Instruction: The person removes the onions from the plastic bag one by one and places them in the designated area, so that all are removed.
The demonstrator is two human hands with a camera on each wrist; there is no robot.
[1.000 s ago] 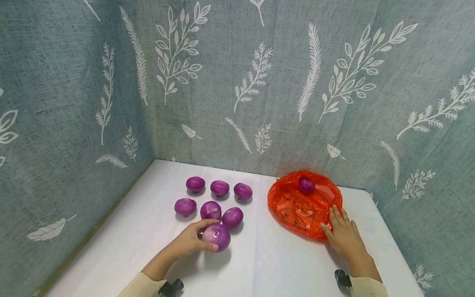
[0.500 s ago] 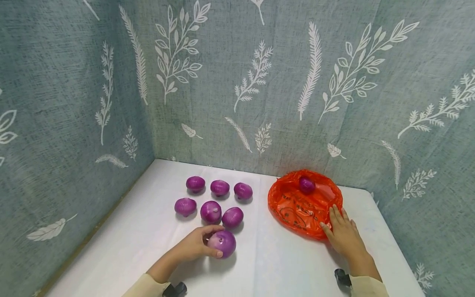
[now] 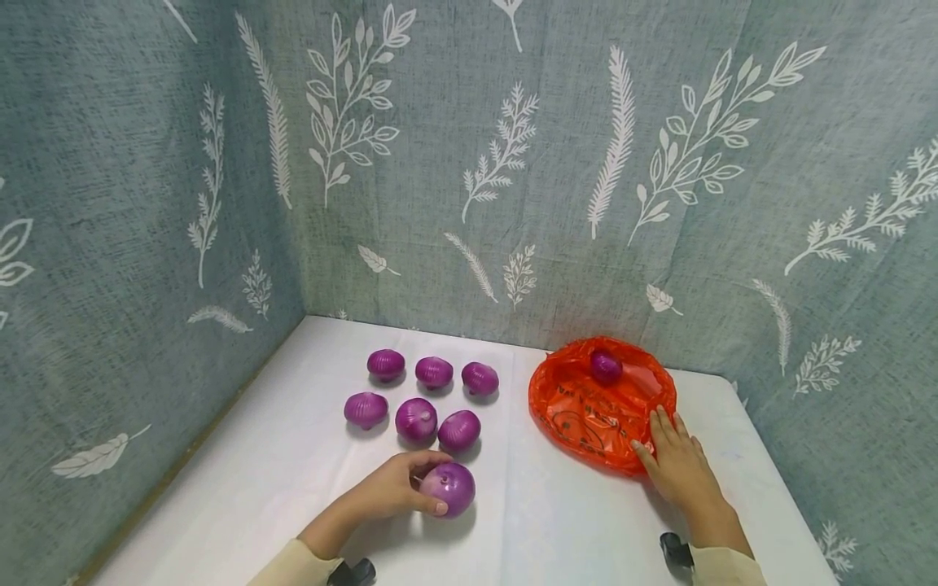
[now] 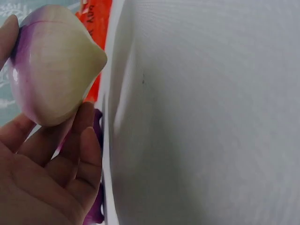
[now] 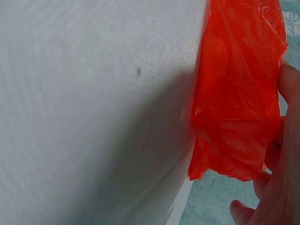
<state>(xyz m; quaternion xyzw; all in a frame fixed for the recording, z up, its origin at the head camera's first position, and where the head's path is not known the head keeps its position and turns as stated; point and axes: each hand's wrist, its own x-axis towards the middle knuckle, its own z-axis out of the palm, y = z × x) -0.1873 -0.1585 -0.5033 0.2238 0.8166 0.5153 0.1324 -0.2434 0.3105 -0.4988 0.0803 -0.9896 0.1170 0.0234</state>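
In the head view my left hand (image 3: 403,487) grips a purple onion (image 3: 449,491) between thumb and fingers, in front of the other onions. The left wrist view shows that onion (image 4: 54,65) with its pale, pointed end, held off the white cloth by the fingers (image 4: 77,154). At the right, my right hand (image 3: 683,468) rests its fairly straight fingers on the near right rim of a red plastic bag (image 3: 586,431). The bag lies spread round with its mouth facing up, and one onion (image 3: 606,368) sits inside at the back. In the right wrist view the bag (image 5: 239,93) partly hides the fingers.
Several purple onions stand in two rows on the white table (image 3: 557,529), including a back-row onion (image 3: 434,372) and a front-row onion (image 3: 416,419). Patterned green-grey cloth (image 3: 454,163) hangs behind the table and along both sides.
My left hand has moved right and toward me with the onion, away from the front row. The right hand and the red bag stay in place.
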